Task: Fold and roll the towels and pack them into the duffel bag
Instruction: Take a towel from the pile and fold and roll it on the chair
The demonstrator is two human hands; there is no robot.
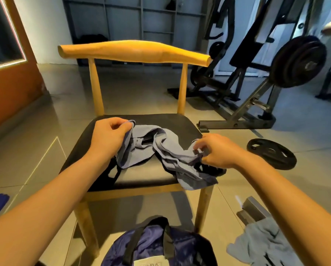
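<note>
Soft, light towel (pixel 170 150) crumpled between hands; left hand (pixel 110 135) grips one corner, right hand (pixel 216 150) pinches opposite edge. Likely flops; best held at corners.

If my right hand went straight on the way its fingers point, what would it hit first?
Likely the bunched towel on the chair, whose edge the right hand pinches; beyond it, the left hand.
</note>
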